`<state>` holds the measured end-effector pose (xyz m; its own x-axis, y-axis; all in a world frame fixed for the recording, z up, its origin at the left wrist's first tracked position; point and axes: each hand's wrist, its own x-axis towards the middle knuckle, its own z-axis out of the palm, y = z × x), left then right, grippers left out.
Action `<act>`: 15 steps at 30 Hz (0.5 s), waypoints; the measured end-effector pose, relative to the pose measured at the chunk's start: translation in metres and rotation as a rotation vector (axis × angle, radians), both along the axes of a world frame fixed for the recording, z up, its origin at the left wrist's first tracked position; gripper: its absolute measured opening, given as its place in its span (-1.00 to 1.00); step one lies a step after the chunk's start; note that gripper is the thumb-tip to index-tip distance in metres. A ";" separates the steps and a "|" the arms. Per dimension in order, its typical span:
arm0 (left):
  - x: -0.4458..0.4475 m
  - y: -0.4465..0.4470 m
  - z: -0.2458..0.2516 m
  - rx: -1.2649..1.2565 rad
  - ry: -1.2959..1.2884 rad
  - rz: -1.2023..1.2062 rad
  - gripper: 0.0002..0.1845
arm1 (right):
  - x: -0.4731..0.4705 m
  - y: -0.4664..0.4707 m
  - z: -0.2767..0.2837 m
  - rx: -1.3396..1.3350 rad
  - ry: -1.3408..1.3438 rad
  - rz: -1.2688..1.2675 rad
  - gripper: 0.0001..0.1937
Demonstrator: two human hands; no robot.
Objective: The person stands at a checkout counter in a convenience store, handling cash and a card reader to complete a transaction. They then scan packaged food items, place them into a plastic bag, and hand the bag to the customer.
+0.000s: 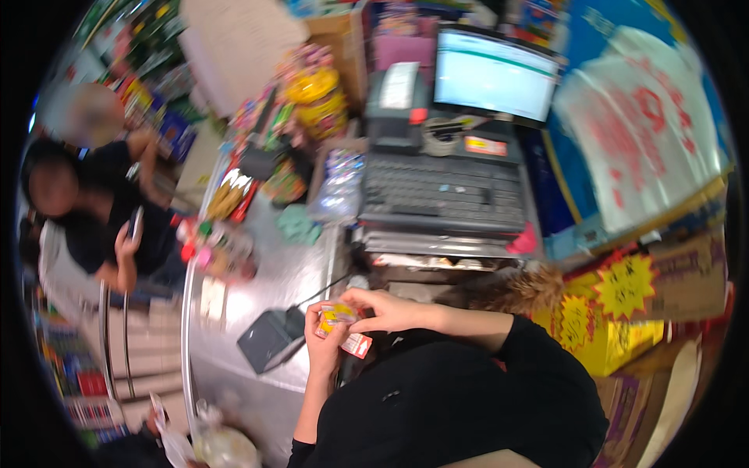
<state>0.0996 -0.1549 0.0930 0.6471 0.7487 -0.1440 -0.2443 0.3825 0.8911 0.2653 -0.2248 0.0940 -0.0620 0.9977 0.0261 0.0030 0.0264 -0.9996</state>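
Note:
My left hand (329, 346) grips a red and white card or label with an arrow (357, 345) and some small yellow and red pieces (330, 319), held over the counter's inner edge. From the right, my right hand (377, 311) meets it, its fingers pinching a small yellow item in clear wrapping (345, 312). Motion blur hides exactly what the small items are. A black box-shaped device with a cable (272, 339) rests on the steel counter (257, 307), just left of my hands.
Ahead are a keyboard (445, 190), a receipt printer (398, 105) and a monitor (496, 73). Bottles (216, 248) and a teal cloth (297, 224) lie on the counter, a bagged item (225, 447) nearer. Across it stands a person holding a phone (136, 225). Cartons (690, 275) are at right.

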 end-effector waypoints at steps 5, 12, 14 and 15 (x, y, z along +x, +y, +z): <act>0.091 0.002 0.002 0.220 -0.010 -0.075 -0.53 | 0.055 -0.032 0.020 -0.020 -0.297 -0.230 -0.40; 0.194 -0.025 0.006 0.395 -0.104 -0.266 -0.48 | 0.124 -0.070 0.024 0.013 -0.530 -0.512 -0.53; 0.209 -0.029 0.007 0.375 -0.201 -0.353 -0.36 | 0.157 -0.078 0.026 0.036 -0.780 -0.567 -0.57; 0.212 -0.027 0.008 0.394 -0.140 -0.358 -0.38 | 0.177 -0.083 0.027 0.026 -0.909 -0.612 -0.55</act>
<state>0.3119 -0.1819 0.1008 0.8640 0.4583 0.2084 -0.2865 0.1072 0.9521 0.4423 -0.3079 0.1215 0.4365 0.8662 0.2432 0.7589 -0.2093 -0.6166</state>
